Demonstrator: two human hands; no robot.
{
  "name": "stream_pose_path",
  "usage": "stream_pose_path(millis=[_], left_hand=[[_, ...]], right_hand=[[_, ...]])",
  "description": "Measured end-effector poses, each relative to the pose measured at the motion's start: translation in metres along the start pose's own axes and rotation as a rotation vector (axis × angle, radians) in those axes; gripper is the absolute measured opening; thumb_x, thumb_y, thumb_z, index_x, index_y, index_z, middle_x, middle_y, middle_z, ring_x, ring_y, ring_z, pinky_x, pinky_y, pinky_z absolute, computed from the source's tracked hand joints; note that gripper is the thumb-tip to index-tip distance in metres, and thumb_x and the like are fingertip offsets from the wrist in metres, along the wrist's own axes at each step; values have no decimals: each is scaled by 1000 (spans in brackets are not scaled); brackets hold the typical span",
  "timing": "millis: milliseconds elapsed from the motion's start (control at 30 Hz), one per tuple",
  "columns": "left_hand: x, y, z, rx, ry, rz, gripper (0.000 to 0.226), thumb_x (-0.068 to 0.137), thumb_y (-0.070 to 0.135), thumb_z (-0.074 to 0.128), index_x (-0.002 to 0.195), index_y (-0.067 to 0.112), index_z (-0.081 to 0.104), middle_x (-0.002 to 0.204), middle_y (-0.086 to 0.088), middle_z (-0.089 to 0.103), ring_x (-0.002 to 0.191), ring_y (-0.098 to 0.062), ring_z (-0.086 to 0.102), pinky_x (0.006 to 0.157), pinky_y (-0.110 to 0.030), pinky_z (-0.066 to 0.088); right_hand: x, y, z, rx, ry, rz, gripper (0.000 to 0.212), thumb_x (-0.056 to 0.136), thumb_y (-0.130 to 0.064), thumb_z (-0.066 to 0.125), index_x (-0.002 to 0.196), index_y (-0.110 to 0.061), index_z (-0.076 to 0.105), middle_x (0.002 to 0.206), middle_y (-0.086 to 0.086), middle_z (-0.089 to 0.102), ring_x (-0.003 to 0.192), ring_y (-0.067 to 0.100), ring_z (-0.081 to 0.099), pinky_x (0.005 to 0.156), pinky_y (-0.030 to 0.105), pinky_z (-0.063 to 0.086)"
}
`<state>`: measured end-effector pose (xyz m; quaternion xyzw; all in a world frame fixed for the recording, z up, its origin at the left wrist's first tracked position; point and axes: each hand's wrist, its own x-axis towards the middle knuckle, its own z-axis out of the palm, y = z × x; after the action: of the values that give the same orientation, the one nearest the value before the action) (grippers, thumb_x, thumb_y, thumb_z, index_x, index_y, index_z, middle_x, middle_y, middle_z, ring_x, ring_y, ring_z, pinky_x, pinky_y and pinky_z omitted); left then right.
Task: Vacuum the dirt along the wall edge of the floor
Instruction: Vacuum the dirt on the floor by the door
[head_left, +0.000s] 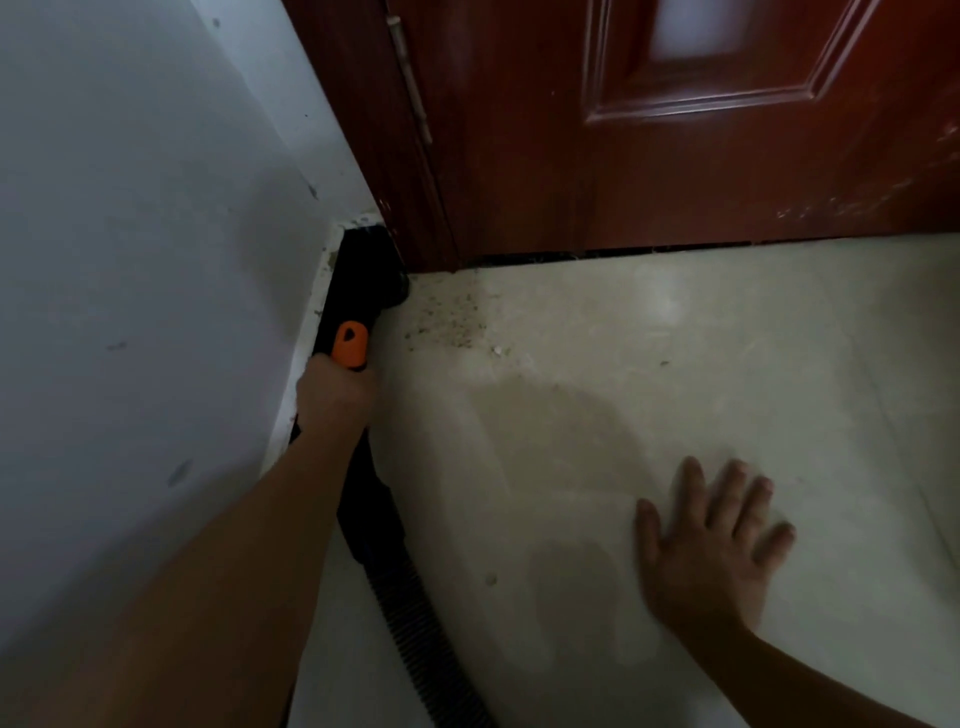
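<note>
My left hand (332, 389) grips the black vacuum nozzle (366, 275), just behind its orange button (350, 343). The nozzle's head sits in the corner where the white wall (145, 260) meets the door frame, pressed along the wall's base. A patch of brown dirt specks (447, 322) lies on the pale tiled floor (675, 364) just right of the nozzle. My right hand (717, 540) rests flat on the floor with fingers spread, well apart from the nozzle. The ribbed black hose (410, 629) trails back along the wall toward me.
A dark red wooden door (675, 156) stands shut at the back, with a thin dark gap beneath it. Its hinge (410, 78) shows near the frame. A small pale crumb (491, 579) lies on the floor near the hose.
</note>
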<state>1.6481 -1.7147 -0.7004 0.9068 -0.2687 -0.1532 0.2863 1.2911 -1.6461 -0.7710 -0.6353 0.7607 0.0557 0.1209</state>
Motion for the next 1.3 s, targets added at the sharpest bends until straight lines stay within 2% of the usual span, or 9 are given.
stream_pose_path(millis=[167, 267, 367, 567, 667, 767, 833, 1067, 1300], left_hand=[[-33, -16, -14, -46, -80, -19, 19, 82, 23, 64, 75, 15, 49, 74, -5, 57, 63, -23, 56, 55, -28, 48], [-84, -43, -20, -98, -89, -122, 16, 76, 18, 67, 83, 11, 55, 82, -15, 64, 72, -32, 65, 67, -45, 58], [-115, -57, -22, -147, -87, -170, 16, 74, 16, 69, 78, 15, 54, 79, -16, 64, 69, -34, 67, 65, -51, 59], [-64, -10, 3, -211, -113, -119, 16, 76, 15, 70, 85, 7, 60, 72, -10, 61, 67, -31, 64, 54, -32, 52], [-29, 17, 19, -226, -140, -135, 28, 77, 16, 70, 99, 1, 61, 88, -24, 65, 71, -35, 64, 66, -47, 59], [-31, 16, 19, -231, -142, -127, 14, 77, 13, 69, 78, 8, 56, 76, -23, 62, 61, -31, 61, 63, -49, 58], [-49, 3, 11, -261, -156, -137, 19, 76, 8, 68, 67, 12, 52, 66, -16, 56, 57, -28, 56, 58, -44, 54], [-139, -51, -11, -261, -168, -197, 17, 74, 8, 68, 70, 13, 52, 61, -13, 55, 49, -22, 52, 47, -38, 49], [-97, -8, 14, -225, -177, -121, 15, 72, 15, 68, 77, 8, 56, 75, -27, 62, 70, -41, 67, 66, -57, 57]], right_hand=[[-2, 0, -4, -3, 4, 2, 76, 91, -63, 11, 157, -25, 4, 163, 16, -9, 149, 35, -15, 117, 59, -2], [-3, 0, -6, 6, -2, -6, 78, 91, -64, 9, 157, -24, 5, 163, 17, -8, 149, 36, -13, 117, 59, -1], [-3, 0, -6, 20, 5, -3, 77, 91, -64, 13, 157, -24, 9, 163, 17, -5, 149, 36, -11, 117, 60, 0], [-2, 0, -5, 15, 1, 3, 78, 90, -65, 12, 157, -25, 9, 163, 16, -5, 149, 34, -13, 118, 58, -2], [-1, -1, -4, 3, -6, 8, 78, 90, -65, 10, 157, -26, 6, 163, 16, -7, 149, 34, -15, 118, 58, -3], [-1, 0, -3, 9, -15, 5, 76, 92, -63, 17, 157, -25, 7, 163, 17, -6, 149, 35, -15, 118, 58, -4], [-1, 1, -3, 12, -8, -3, 76, 92, -63, 16, 157, -25, 8, 163, 17, -6, 149, 35, -15, 117, 59, -4], [-3, 2, -7, 11, -9, -11, 78, 90, -64, 2, 157, -24, 5, 163, 17, -7, 149, 36, -14, 117, 61, -3], [-3, 1, -7, 30, -4, -24, 83, 87, -66, 3, 157, -22, 7, 163, 18, -7, 149, 36, -14, 117, 60, -5]])
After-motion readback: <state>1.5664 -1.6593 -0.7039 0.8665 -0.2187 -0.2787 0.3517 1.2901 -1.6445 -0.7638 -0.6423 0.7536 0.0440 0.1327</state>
